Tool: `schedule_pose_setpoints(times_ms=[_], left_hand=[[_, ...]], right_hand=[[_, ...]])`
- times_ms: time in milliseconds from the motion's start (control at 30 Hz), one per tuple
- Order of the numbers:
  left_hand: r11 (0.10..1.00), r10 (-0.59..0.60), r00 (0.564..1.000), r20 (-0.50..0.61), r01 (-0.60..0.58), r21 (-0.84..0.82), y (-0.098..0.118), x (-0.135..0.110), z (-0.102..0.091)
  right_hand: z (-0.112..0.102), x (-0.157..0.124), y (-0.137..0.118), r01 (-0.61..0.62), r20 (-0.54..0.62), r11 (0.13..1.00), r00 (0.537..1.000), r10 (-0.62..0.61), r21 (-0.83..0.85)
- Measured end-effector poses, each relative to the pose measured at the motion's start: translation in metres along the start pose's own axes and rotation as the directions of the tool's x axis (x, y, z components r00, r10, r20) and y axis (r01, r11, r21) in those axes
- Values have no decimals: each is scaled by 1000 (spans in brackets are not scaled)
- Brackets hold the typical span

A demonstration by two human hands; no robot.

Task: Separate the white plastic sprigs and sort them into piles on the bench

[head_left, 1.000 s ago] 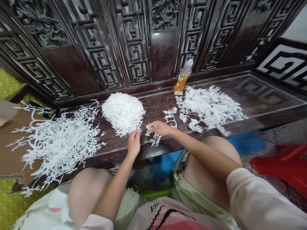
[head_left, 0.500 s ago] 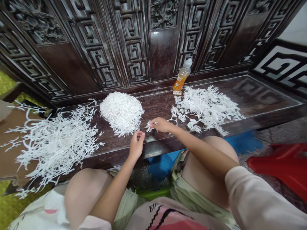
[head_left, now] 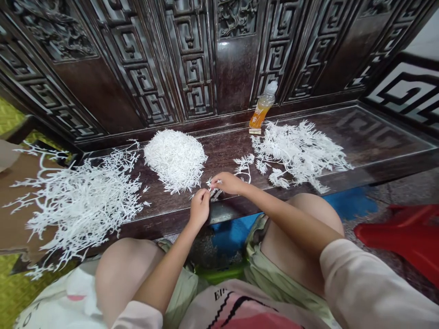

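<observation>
My left hand (head_left: 199, 208) and my right hand (head_left: 228, 183) meet at the front edge of a dark carved wooden bench (head_left: 370, 137). Both pinch a small white branched plastic sprue (head_left: 213, 191) between their fingertips. Just behind the hands lies a dense heap of small white plastic pieces (head_left: 175, 157). A loose white branch piece (head_left: 243, 165) lies to the right of my right hand.
A spread of white bare branch frames (head_left: 78, 201) covers the bench's left end and a cardboard sheet (head_left: 13, 219). Another white branch pile (head_left: 298, 151) lies at the right. An orange drink bottle (head_left: 261, 109) leans on the carved backrest. A red stool (head_left: 404, 237) stands on the floor at right.
My left hand has moved right from beside the heap to join the right hand on the white sprue. A loose branch piece lies again to the right of my right hand.
</observation>
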State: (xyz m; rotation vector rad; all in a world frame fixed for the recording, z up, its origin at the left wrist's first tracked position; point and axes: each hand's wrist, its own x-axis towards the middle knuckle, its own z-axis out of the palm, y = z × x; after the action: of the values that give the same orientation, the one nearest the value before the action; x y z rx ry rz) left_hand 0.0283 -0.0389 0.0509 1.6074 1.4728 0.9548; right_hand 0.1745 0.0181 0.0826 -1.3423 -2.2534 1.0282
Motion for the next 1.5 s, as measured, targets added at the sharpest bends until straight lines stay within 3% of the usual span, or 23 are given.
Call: schedule_pose_setpoints(times_ms=[167,333,367,467,567,633,700,767,833,900,1033,1200,1367,1500], left_hand=[[999,-2,996,-93,-2,-37,9,-4,4],[998,12,970,-244,-25,-52,19,-16,-14],[998,0,964,-267,-15,-53,19,-15,-21],[993,-98,953,-286,74,-94,10,-2,-41],[978,-207,903,-377,202,-54,-3,15,-52],[979,-167,885,-435,200,32,-6,19,-52],[994,-58,941,-332,86,69,-2,17,-49],[998,52,994,-99,-49,29,7,11,-44],[992,127,988,91,-128,7,15,4,-39],[986,158,973,167,-165,31,20,-1,-35],[992,114,981,158,-122,42,18,-3,-30],[997,-30,985,171,40,-59,12,1,-28],[970,-128,963,235,171,-171,8,3,-25],[941,-204,952,226,254,-222,3,2,-20]], right_hand=[[3,2,-2,-5,-1,1000,1000,5,-26],[-25,4,16,-209,-228,970,957,177,-126],[-33,3,19,-210,-217,972,959,184,-105],[-43,-1,19,-64,4,996,998,64,59],[-32,-6,9,13,188,980,981,-51,196],[-20,-6,3,36,248,972,964,-95,233],[-12,-6,-1,49,284,968,951,-120,247],[-9,-5,-1,58,308,969,942,-132,240],[-10,-5,-1,57,320,972,938,-129,226],[-13,-6,-1,49,326,974,937,-122,221],[-14,-9,-4,60,328,968,934,-140,242],[-12,-12,-10,88,293,967,943,-158,240],[-8,-14,-14,139,230,981,959,-167,133],[-6,-16,-17,137,185,990,974,-131,-22]])
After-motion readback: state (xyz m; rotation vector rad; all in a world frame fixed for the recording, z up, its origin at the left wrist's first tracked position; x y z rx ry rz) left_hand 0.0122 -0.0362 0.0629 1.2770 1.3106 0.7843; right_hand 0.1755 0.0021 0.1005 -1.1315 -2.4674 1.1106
